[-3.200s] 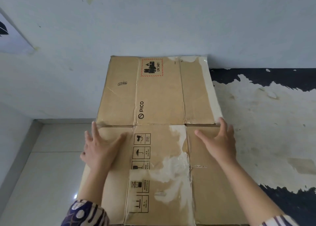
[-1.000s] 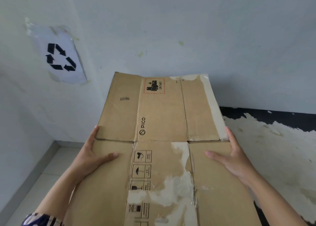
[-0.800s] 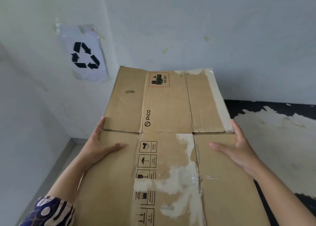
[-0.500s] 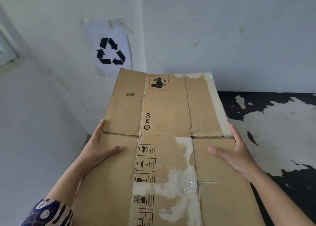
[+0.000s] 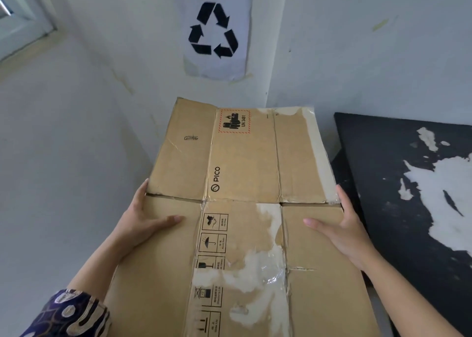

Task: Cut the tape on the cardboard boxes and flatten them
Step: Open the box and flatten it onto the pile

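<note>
flattened pico carton held at both side edges

i hold the flattened cardboard box (image 5: 245, 209) out in front of me, flat and tilted slightly up toward the corner of the room. my left hand (image 5: 143, 224) grips its left edge just below the crosswise fold: the thumb lies on the top face, pointing inward, and the fingers (image 5: 140, 196) run along the edge, their tips hidden under the board. my right hand (image 5: 342, 229) mirrors it on the right edge, thumb on top and fingers wrapped along the side at the same fold. both hands are closed on the board, nothing else in them.

the top face shows the "pico" logo, a red-bordered un 3481 battery label (image 5: 234, 121) near the far edge, and a column of handling symbols (image 5: 213, 237) down the middle panel. pale torn patches and clear tape remnants (image 5: 265, 273) cover the centre seam, and a strip of tape runs down the far right flap.

a paper recycling sign (image 5: 215, 30) hangs on the white wall beyond the box. to my right lies a black counter (image 5: 398, 158) with white worn patches. a patterned sleeve (image 5: 69, 313) covers my left forearm.
</note>
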Tool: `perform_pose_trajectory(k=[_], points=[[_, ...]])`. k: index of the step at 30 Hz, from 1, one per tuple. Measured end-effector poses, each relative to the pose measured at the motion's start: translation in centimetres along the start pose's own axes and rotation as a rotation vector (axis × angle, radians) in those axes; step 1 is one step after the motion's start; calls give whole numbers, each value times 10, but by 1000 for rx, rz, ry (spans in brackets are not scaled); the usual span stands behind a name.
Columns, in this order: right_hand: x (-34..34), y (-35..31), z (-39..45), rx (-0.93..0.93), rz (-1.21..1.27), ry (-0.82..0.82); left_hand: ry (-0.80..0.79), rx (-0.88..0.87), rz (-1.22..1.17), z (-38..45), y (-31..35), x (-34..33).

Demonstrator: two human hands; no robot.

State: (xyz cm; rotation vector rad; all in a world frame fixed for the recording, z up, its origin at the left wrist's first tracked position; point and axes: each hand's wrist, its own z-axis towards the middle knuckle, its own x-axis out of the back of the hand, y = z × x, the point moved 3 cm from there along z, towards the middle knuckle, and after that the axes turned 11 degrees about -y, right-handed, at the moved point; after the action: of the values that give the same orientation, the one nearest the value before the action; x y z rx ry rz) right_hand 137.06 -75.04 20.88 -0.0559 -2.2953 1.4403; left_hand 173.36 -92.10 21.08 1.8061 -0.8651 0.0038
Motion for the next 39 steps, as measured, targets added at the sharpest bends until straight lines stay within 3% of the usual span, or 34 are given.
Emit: perform_pose_trajectory(k=[5,13,21,29,39], points=[[-69,21,34,-90,-2,8,-29,41,33,43,-60,33],[-180,125,115,-151,59,96,-9,37,109,150,-186,39],[-266,271,217,-189,28,161,43,-1,196,254,-338,-12],[-330,405,297,-221,-21,187,17,76,204,347,-482,-65],[-384,504,356,-279,-85,169,-9,120,209,417,-583,-104]])
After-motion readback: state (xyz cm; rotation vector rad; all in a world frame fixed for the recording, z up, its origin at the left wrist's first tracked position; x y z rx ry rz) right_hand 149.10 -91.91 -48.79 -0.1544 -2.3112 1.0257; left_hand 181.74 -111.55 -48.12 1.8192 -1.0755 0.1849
